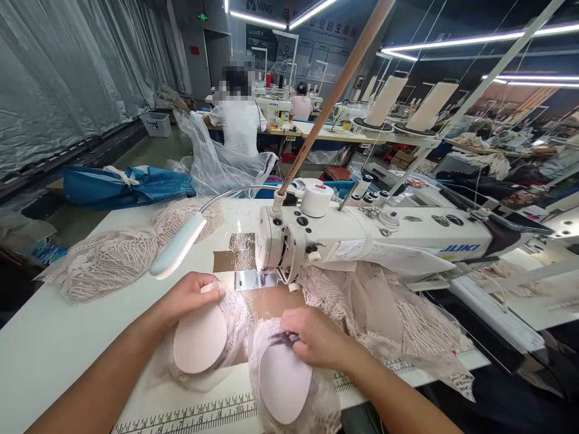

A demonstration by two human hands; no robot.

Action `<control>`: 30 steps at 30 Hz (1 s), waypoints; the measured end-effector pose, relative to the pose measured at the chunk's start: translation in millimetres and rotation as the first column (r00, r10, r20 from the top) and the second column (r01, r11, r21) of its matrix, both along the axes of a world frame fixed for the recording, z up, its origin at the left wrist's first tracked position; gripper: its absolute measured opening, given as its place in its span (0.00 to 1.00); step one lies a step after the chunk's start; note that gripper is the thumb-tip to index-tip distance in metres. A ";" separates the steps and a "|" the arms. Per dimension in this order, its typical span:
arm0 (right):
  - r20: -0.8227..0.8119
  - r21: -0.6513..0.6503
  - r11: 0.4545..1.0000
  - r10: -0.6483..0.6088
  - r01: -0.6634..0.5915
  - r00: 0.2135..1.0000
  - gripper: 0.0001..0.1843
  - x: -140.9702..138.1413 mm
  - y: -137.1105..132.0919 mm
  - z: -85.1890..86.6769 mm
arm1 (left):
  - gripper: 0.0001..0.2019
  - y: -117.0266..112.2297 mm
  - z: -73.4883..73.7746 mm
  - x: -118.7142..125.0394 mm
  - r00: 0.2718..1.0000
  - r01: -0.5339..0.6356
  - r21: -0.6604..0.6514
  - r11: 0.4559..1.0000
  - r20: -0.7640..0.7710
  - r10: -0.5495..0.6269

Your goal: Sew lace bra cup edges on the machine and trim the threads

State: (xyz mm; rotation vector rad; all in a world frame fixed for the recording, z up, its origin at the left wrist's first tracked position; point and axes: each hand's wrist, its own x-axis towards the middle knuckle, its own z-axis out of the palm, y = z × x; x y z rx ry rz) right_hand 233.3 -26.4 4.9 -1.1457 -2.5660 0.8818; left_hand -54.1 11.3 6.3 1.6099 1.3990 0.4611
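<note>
Two pale-pink oval fabric cups (199,340) seem light, best rim-held: left hand (192,298) pinches one, right hand (314,336) grips dark pointed snips (284,339).

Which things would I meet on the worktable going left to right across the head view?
Leftmost lace piece → left oval pad, at the left hand → right oval pad, under the dark snips in the right hand → lace heap.

On your bench (54,337): left cup (199,342), at your left hand (192,296); right cup (286,386), at your right hand (314,337); behind them, sewing machine (316,232); lace pieces (111,260), left; lace fabric (384,310), right, before the machine.
</note>
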 end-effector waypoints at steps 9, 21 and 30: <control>-0.319 -0.321 0.924 -0.310 0.206 0.896 0.05 -54.7 18.5 2.0 | 0.13 -12.9 13.9 7.7 0.957 0.067 -0.106 0.992 0.288 -0.034; -0.428 -0.311 0.943 -0.252 0.120 0.868 0.06 -55.9 14.3 -10.2 | 0.13 -19.7 -1.1 28.2 0.942 0.191 -0.011 0.981 0.284 -0.180; -0.472 -0.304 0.950 -0.215 0.071 0.855 0.18 -31.6 23.7 -16.5 | 0.15 -18.3 -0.6 31.0 0.880 0.258 -0.120 0.959 0.439 -0.182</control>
